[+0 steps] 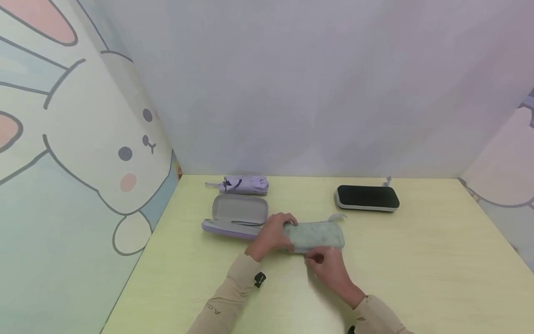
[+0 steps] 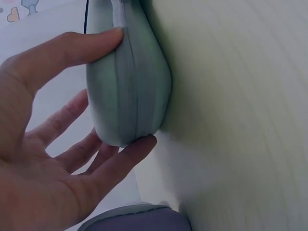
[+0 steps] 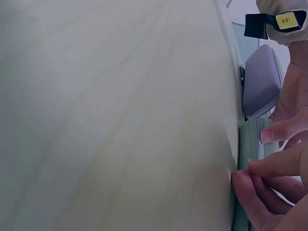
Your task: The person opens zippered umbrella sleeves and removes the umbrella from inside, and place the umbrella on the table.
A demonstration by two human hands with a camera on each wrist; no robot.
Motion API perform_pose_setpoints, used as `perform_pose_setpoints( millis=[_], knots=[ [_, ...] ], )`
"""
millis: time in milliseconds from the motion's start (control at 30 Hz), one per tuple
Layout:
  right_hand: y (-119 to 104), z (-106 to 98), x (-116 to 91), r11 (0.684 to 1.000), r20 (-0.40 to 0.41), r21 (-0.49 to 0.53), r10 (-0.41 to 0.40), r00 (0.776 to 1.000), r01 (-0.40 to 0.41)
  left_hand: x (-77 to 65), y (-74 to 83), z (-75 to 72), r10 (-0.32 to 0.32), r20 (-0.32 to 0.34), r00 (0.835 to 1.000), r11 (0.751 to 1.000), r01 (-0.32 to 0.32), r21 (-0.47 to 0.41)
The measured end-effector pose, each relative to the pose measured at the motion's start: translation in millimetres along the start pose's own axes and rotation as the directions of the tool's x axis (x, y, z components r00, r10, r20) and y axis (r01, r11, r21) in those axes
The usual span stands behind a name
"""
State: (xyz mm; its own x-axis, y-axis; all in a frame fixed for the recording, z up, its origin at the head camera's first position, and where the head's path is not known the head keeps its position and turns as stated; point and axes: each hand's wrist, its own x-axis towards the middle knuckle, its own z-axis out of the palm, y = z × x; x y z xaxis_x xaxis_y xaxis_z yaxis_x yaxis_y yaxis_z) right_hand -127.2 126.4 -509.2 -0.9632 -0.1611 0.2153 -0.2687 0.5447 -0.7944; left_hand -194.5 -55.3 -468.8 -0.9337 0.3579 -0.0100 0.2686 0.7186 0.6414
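Note:
A pale green zip case [image 1: 317, 234] lies flat on the table, a light strap at its back right corner. My left hand [image 1: 273, 235] grips its left end; in the left wrist view the thumb presses beside the zip [image 2: 127, 82] and the fingers reach round the end. At the front long side is my right hand [image 1: 330, 269]. Its thumb and fingertips [image 3: 252, 166] pinch together at the zip line in the right wrist view; the zip pull itself is hidden between them. Left of the green case, a purple case [image 1: 227, 228] with a grey lining lies open.
A folded purple umbrella [image 1: 245, 185] lies at the back left, behind the open case. At the back right sits a black-topped case [image 1: 368, 197] with pale sides and a small tab. Walls [image 1: 313, 93] stand along the back and sides of the yellowish table [image 1: 438, 260].

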Motion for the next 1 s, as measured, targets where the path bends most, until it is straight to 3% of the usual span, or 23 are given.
perform_pose_setpoints(
  millis=[467,700,1000],
  knots=[
    [3,-15,11,0.998,0.164,-0.042,-0.047,0.985,0.055,-12.9,2.2,-0.3,0.036,0.008,0.999,0.999,-0.036,0.031],
    [3,-17,15,0.995,0.167,-0.068,-0.066,0.984,0.078,-18.9,1.5,1.8,0.04,0.005,0.999,0.998,-0.041,0.052],
    [3,-19,21,0.986,0.175,-0.109,-0.107,0.979,0.127,-28.2,5.7,3.3,0.017,0.025,1.0,0.99,-0.021,0.141]
  ],
)
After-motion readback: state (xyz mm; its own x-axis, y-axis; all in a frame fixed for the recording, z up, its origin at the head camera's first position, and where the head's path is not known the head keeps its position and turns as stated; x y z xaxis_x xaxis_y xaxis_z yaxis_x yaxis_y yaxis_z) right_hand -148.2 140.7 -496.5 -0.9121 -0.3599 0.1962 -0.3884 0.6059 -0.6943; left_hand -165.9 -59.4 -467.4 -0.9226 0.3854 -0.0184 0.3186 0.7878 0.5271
